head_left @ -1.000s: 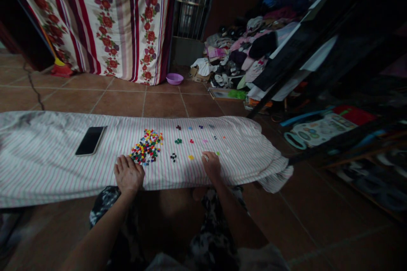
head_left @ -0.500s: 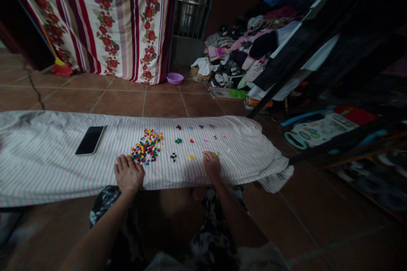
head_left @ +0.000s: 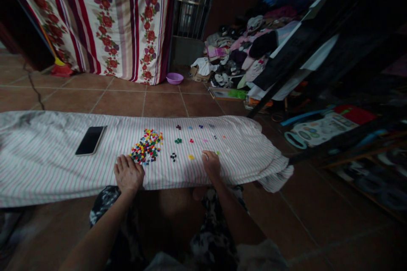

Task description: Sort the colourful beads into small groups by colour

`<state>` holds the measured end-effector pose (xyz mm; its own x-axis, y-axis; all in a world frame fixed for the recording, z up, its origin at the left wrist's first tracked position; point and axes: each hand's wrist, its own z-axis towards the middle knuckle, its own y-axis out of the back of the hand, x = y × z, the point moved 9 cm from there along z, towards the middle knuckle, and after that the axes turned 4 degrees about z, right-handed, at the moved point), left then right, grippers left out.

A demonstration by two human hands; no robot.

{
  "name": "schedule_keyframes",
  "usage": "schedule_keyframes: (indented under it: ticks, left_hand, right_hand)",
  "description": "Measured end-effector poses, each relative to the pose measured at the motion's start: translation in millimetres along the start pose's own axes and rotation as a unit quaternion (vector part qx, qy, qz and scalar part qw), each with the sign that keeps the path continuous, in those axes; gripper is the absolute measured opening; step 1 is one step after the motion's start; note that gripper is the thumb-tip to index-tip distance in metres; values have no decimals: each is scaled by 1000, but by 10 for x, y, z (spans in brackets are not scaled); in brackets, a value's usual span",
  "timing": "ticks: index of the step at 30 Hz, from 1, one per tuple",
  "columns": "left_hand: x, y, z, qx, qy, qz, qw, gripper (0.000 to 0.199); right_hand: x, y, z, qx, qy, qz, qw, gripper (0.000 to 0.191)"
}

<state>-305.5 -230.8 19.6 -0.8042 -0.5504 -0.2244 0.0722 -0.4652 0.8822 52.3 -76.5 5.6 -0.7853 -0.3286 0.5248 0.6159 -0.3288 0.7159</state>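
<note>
My left hand rests on the striped cloth, palm down with fingers stretched out, at the near edge of a mixed pile of tiny coloured bead-like pieces. My right hand is over the cloth further right, thumb and fingers drawn together; whatever may be between them is too small to make out. Close to its fingertips lie a yellow cluster and light green pieces. Small single-colour clusters sit between the hands and beyond, among them black pieces, green pieces and red pieces.
A dark-screened phone lies left of the pile on the striped cloth, which covers a low long surface. On the tiled floor behind are a purple basin and a heap of clothes. A floral curtain hangs at the back.
</note>
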Motion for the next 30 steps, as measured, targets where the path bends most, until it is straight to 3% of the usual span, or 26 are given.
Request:
schedule_keyframes:
  ticks: [17,23,27,30]
  left_hand:
    - [-3,21,4,2,2,-11,1000,61]
    - [2,15,1,-3,-4,-9,1000,60]
    - [0,-1,1,-1,-5,-5,1000,60]
    - [0,-8,1,-2,-5,-5,1000,60]
  right_hand:
    - [9,31,-12,-2,-1,28,1000,29]
    - [-6,91,7,-28,-17,54,998,32]
    - [148,181,-2,-55,-28,59,996,39]
    - [445,151,-31,-29,-4,83,996,38]
